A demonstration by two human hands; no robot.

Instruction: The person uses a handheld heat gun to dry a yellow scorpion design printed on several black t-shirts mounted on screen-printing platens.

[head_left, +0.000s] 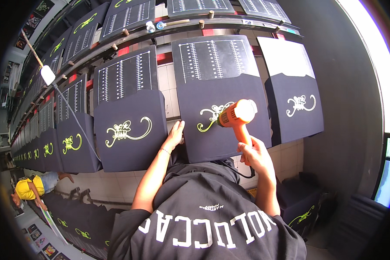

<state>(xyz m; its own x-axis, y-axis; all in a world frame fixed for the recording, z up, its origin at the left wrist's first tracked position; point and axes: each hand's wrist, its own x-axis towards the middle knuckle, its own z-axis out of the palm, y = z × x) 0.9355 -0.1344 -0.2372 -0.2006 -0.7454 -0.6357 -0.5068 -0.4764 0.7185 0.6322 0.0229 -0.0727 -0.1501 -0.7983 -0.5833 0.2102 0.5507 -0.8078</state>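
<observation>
- My right hand (pixel 255 155) has its fingers wrapped tight round the grip of the orange heat gun (pixel 235 115), whose body hangs over the middle dark shirt (pixel 223 130), right beside its yellow-green print (pixel 210 116).
- I can't tell how far the gun is from the cloth.
- My left hand (pixel 174 135) lies flat, fingers pressed together and straight, on the left edge of that same shirt, just left of the print and apart from the gun.
- A black cord (pixel 242 173) runs down from the gun past my right wrist.
- I see no containers.
- More dark shirts lie on boards on both sides: one just left (pixel 130 130) and one right (pixel 294 108), each with the same print.
- A person in a yellow top (pixel 28 188) works far off at lower left.
- Nothing stands between my hands and the print.
</observation>
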